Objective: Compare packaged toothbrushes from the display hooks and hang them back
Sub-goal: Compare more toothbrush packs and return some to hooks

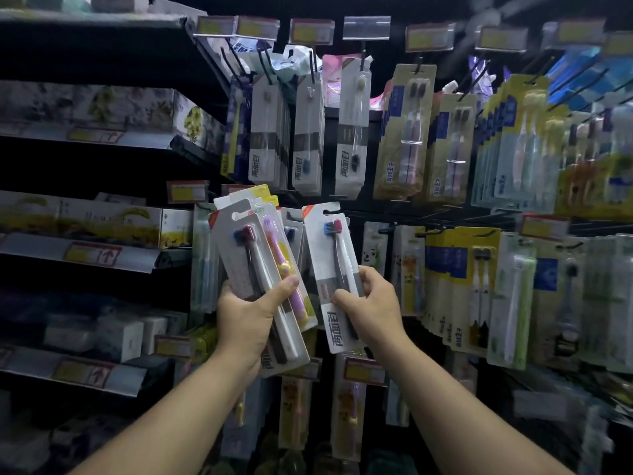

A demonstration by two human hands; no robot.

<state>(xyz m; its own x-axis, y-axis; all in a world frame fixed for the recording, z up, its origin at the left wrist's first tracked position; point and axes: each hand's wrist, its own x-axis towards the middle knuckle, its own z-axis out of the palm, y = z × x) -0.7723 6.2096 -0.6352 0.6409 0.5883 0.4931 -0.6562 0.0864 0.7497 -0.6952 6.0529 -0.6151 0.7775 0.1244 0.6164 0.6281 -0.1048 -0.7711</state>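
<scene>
My left hand (250, 313) grips a fanned stack of toothbrush packs: a grey card twin pack (239, 255) in front and a pack with a purple and yellow child's brush (279, 255) behind it. My right hand (368, 299) pinches the lower part of another grey and white twin pack (329, 248) with blue and red brush heads, held upright beside the stack. Both are raised in front of the display hooks (380, 229) of the middle row.
Rows of hanging toothbrush packs (404, 132) fill the pegboard above, to the right and below, with price tags (430, 36) over the hooks. Shelves of boxed goods (102, 111) stand at the left.
</scene>
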